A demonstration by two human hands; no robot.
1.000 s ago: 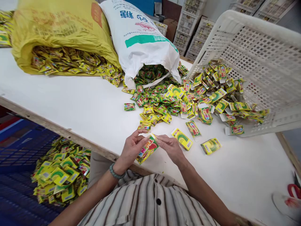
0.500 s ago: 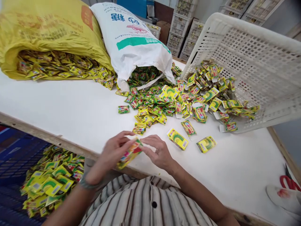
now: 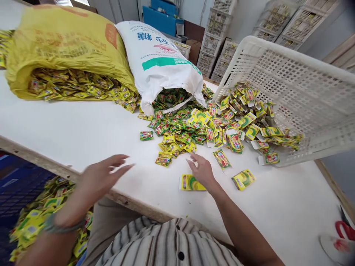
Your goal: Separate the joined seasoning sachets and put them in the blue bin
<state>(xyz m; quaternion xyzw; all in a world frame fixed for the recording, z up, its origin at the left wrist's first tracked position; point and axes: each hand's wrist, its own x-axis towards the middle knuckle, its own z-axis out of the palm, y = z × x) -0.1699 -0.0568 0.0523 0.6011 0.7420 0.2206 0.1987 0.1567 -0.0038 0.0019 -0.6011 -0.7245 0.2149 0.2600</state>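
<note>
Resting open, fingers spread, the right hand [image 3: 203, 170] touches a flat yellow packet [image 3: 191, 183] beneath its palm; the left hand [image 3: 101, 177], blurred and empty, hovers well apart; loose sachets [image 3: 177, 136] lie beyond the fingertips.

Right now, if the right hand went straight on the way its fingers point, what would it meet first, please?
Probably the small packets at the near edge of the pile; the right hand points up-left over bare table, though depth is uncertain.

White table [image 3: 83, 129], yellow sack [image 3: 63, 40], white sack [image 3: 163, 62], tipped crate [image 3: 299, 85], loose sachets [image 3: 194, 129] spilled mid-table
</note>
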